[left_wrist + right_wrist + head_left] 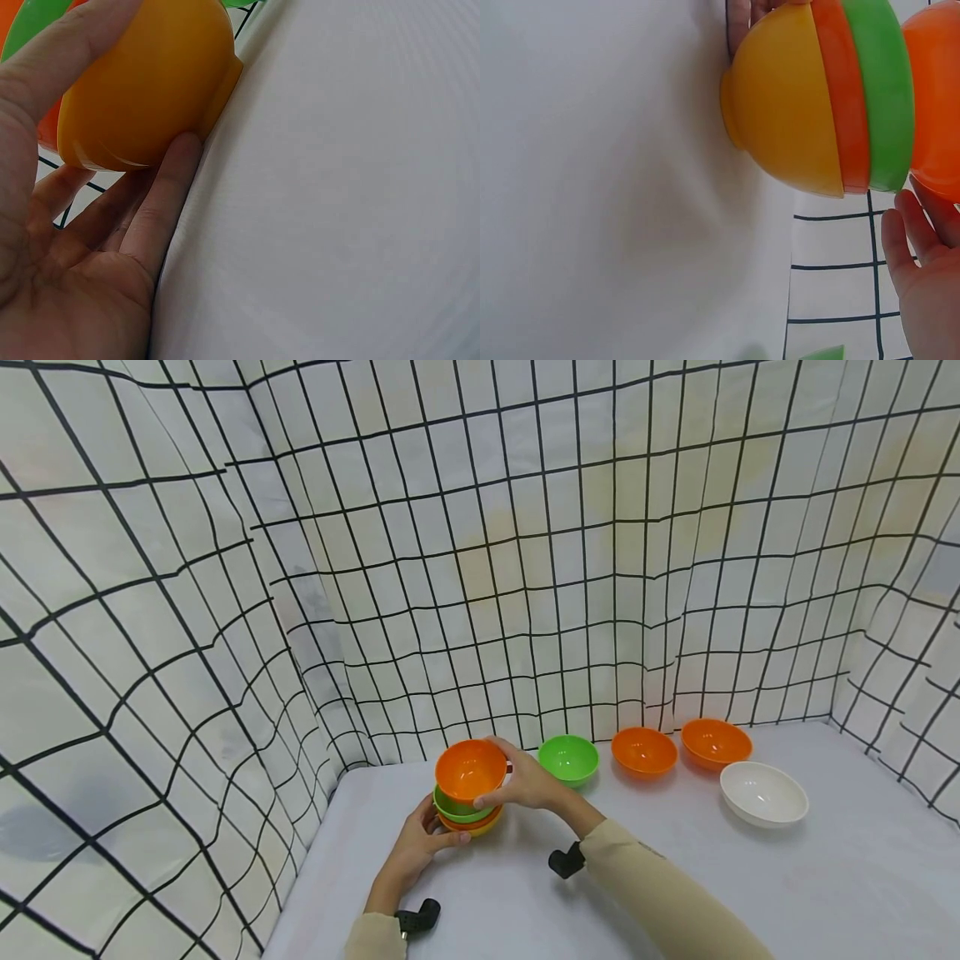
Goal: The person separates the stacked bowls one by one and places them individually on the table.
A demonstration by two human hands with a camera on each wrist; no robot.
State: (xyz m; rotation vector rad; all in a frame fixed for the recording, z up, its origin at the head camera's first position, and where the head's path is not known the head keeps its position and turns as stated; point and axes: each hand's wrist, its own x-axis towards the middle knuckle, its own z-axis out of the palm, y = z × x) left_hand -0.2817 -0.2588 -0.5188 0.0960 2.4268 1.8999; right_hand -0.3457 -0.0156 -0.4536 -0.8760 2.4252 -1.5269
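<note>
My right hand (531,779) grips an orange bowl (469,770) by its right side, thumb at the near rim. That bowl is tilted just over a nested stack at the left of the table. Top of the stack is a green bowl (881,97), then an orange bowl (844,97), with a yellow bowl (784,105) at the bottom standing on the white table. Around the stack's left side curls my left hand (417,843), its thumb on the yellow bowl's near wall and its fingers behind and low at the base in the left wrist view.
Along the back of the white table (525,893) stand a green bowl (568,760) and two orange bowls, one nearer the middle (643,752) and one farther right (716,744). A white bowl (763,794) sits in front of them. Grid-lined white walls (480,568) enclose the table.
</note>
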